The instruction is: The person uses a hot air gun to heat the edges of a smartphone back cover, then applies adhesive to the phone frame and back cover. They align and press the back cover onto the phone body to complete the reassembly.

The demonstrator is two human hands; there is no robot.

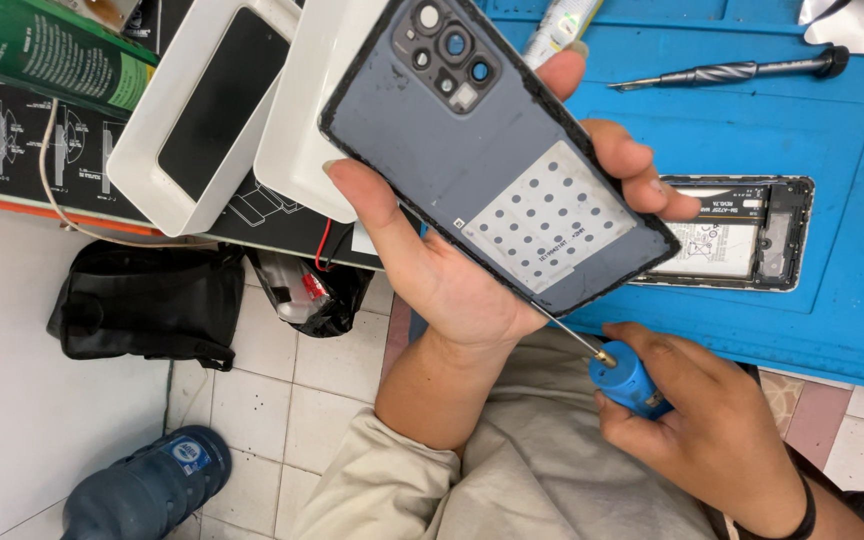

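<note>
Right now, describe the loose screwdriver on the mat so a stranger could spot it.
Start at the blue work mat on the right. Above the opened phone, near the mat's far edge, lies the screwdriver. It is all dark metal with a ridged grip, unlike the blue-handled tool in the right hand.

— What's on the mat (852, 300)?
— An opened phone (742, 235), face down, and a screwdriver (732, 72) farther back — well apart.
— Left of it?
— Two white trays (167, 150) on a dark sheet (12, 140).
— The floor (252, 390)?
— Tiled — a black bag (147, 300) and a blue shoe (152, 480).
</note>
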